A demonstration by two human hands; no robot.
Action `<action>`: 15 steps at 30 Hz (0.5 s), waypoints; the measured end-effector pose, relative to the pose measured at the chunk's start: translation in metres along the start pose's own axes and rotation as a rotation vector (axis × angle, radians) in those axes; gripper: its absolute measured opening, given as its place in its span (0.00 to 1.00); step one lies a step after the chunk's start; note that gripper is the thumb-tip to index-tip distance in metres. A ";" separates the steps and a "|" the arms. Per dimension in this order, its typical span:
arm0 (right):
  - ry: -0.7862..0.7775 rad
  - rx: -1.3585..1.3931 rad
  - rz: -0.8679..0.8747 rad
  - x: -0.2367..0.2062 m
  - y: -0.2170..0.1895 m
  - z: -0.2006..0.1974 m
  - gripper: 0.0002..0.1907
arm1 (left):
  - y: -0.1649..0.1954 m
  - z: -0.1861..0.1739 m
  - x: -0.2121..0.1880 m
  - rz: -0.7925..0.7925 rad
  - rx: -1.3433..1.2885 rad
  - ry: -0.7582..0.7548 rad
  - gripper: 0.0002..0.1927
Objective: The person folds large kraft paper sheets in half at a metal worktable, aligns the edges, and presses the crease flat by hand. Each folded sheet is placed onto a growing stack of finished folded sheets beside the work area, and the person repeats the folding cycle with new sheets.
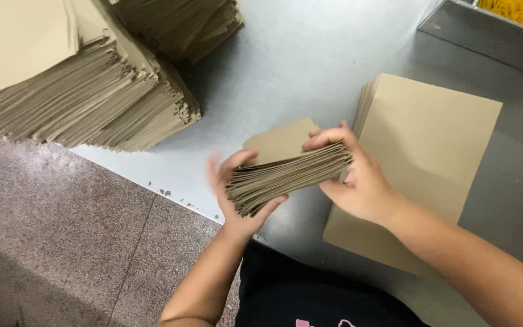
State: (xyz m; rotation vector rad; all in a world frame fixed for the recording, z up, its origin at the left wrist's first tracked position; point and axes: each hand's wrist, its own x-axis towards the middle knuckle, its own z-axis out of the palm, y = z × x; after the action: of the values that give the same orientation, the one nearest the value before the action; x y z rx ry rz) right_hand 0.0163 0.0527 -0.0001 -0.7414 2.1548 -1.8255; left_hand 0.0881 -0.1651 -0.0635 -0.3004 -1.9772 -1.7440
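A thick bundle of brown paper envelopes (pixel 286 169) is held above the grey metal table (pixel 310 66) by both hands. My left hand (pixel 237 194) cups the bundle's near left end, thumb on top and fingers under it. My right hand (pixel 355 178) grips the right end, fingers curled over the top sheet. The bundle is tilted, with its edges fanned slightly.
A flat stack of larger brown sheets (pixel 425 145) lies on the table under my right forearm. A tall fanned pile of brown envelopes (pixel 86 91) sits at the far left, another pile (pixel 183 24) behind it. A metal tray with yellow rubber bands (pixel 516 12) stands top right. Speckled floor (pixel 49 230) lies below.
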 end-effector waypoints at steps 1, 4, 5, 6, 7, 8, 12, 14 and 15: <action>-0.008 0.092 0.050 -0.004 0.003 0.001 0.28 | 0.004 -0.001 -0.006 -0.147 -0.014 -0.030 0.45; 0.024 0.166 0.010 -0.016 0.012 0.003 0.29 | 0.010 -0.004 -0.022 -0.083 0.026 -0.066 0.33; 0.031 0.143 -0.038 -0.019 0.015 0.003 0.30 | 0.007 -0.002 -0.023 -0.051 -0.005 -0.038 0.35; 0.037 0.122 -0.080 -0.020 0.019 0.003 0.30 | 0.005 -0.001 -0.026 -0.026 -0.037 -0.010 0.37; 0.042 0.104 -0.117 -0.021 0.021 0.004 0.30 | 0.004 0.001 -0.029 -0.004 -0.067 0.017 0.39; 0.036 0.076 0.000 -0.019 0.024 0.004 0.29 | -0.002 0.002 -0.028 -0.112 -0.063 0.032 0.40; 0.039 0.080 0.248 -0.006 0.026 0.009 0.28 | -0.019 0.005 -0.024 -0.494 -0.028 0.076 0.34; 0.071 0.035 0.220 -0.003 0.012 0.008 0.32 | -0.017 0.003 -0.024 -0.530 0.065 0.058 0.26; 0.098 -0.048 0.169 -0.002 0.001 0.006 0.34 | -0.013 0.001 -0.023 -0.462 0.140 0.036 0.24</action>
State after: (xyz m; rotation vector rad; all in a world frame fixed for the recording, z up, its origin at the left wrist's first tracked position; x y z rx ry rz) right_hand 0.0212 0.0487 -0.0024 -0.4724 2.2536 -1.7633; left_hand 0.1020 -0.1626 -0.0862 0.2556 -2.2560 -1.8414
